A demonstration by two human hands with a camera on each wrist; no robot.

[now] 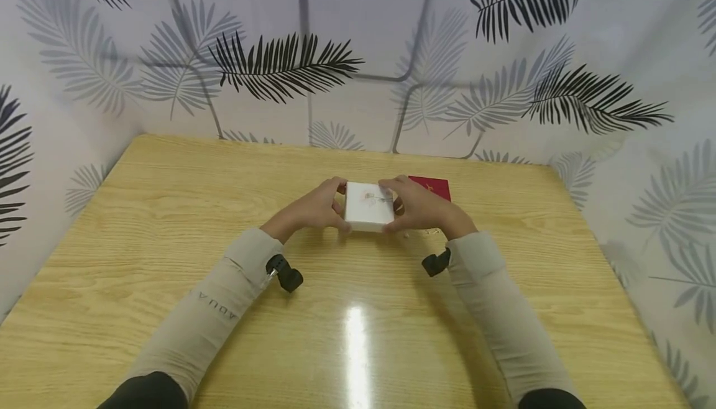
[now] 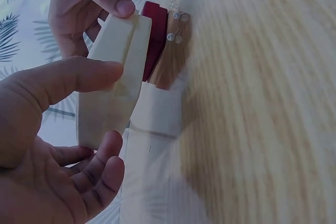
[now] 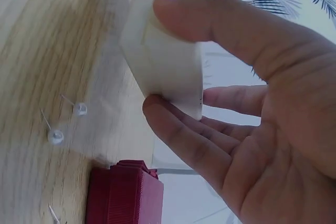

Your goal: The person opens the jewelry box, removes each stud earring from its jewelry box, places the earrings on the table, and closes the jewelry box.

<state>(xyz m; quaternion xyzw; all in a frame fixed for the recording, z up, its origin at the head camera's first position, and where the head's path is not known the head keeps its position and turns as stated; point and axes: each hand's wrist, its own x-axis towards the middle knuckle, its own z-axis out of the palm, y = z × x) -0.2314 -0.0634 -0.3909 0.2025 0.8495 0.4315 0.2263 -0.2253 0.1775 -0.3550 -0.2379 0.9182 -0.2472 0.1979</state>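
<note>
A small white box [image 1: 369, 206] with a faint flower print on its top is held between both hands near the middle of the table. My left hand [image 1: 321, 205] grips its left side, thumb along the near face and fingers toward the far side. On the opposite side my right hand [image 1: 418, 206] grips it the same way, its thumb [image 3: 181, 17] pressed on the near face. A seam runs along the box's side [image 2: 128, 51] in the left wrist view. Just beyond the right hand is a dark red box [image 3: 126, 192], partly hidden by that hand in the head view.
Pearl-like earrings [image 3: 55, 137] with thin posts lie on the wooden table [image 1: 184, 191] near the red box. A leaf-patterned curtain [image 1: 347, 110] hangs along the table's back and sides. Wrist cameras [image 1: 289, 278] sit on both cuffs.
</note>
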